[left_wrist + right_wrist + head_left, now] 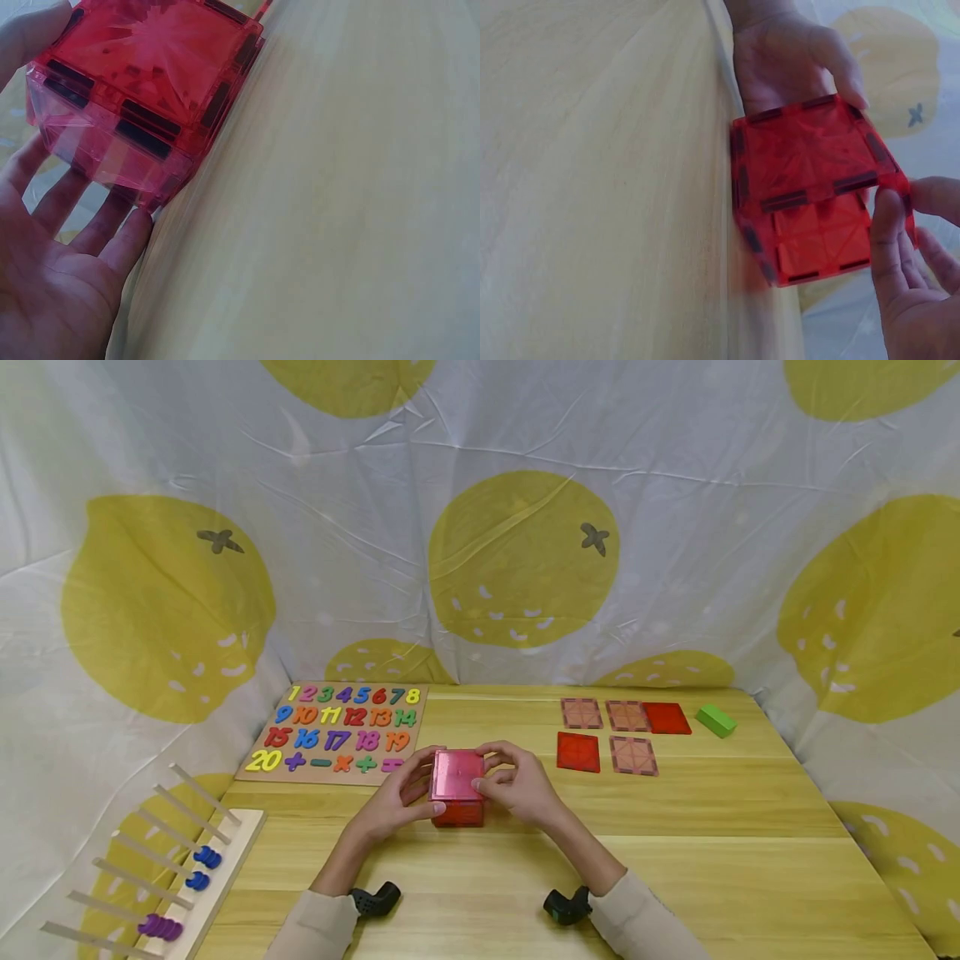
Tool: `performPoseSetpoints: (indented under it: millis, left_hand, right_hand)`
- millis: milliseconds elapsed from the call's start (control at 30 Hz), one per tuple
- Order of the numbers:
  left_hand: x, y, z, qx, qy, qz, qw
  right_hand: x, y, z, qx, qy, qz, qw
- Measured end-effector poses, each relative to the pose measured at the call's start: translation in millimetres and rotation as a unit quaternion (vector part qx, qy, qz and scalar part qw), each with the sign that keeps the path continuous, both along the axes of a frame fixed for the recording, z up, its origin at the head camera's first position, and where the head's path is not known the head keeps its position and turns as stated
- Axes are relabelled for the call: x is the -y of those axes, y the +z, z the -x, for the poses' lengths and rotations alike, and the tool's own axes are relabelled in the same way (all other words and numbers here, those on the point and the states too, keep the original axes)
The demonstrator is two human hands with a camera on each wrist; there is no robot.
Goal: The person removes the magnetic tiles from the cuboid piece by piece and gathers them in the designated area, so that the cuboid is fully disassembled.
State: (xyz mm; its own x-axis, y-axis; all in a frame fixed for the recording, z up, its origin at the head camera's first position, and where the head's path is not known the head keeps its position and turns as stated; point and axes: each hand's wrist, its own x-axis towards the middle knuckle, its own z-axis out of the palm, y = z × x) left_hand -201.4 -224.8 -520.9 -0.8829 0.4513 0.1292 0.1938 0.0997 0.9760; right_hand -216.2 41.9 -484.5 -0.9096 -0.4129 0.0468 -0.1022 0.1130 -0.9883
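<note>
A red see-through box of square magnetic tiles (pixel 459 814) stands on the table between both hands. My left hand (pixel 397 797) grips its left side, the thumb at the front corner and the fingers spread along the side wall, as the left wrist view shows on the box (pixel 150 45). At the opposite side my right hand (pixel 525 783) pinches the edge of a red magnetic tile (pixel 910 217) between thumb and fingers, at the box's upper corner. In the right wrist view the side facing that hand is partly open, with another tile (pixel 821 240) showing inside.
Loose tiles lie at the back right: a red tile (pixel 578 752), another red tile (pixel 667 718) and several pinkish ones (pixel 633 755). Beside them is a green block (pixel 716 721). A number board (pixel 247 773) lies back left, and a wooden peg rack with rings (pixel 225 860) front left.
</note>
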Motion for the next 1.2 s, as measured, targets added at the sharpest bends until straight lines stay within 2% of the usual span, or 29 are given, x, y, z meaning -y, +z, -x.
performPoseSetpoints:
  millis: [367, 567, 800, 1033, 1200]
  left_hand:
    - [0.0, -0.6, 0.0, 0.010, 0.004, 0.008, 0.9999]
    - [1.1, -2.3, 1.7, -0.007, -0.006, 0.001, 1.0000]
    - [5.6, -7.2, 5.8, -0.025, -0.038, -0.025, 0.9986]
    - [12.0, -12.8, 7.5, -0.007, -0.066, -0.047, 0.9966]
    - [14.1, -14.1, 6.0, -0.011, -0.075, -0.055, 0.9956]
  right_hand:
    - [-5, 2.0, -1.9, -0.005, 0.008, 0.027, 0.9996]
    - [-14, 5.6, 1.4, -0.006, 0.005, 0.055, 0.9985]
    - [-37, 7.8, 7.8, -0.012, -0.008, 0.076, 0.9970]
    - [-63, 7.3, 8.2, -0.014, -0.033, 0.064, 0.9973]
    - [-83, 6.0, 6.6, -0.021, -0.046, 0.057, 0.9971]
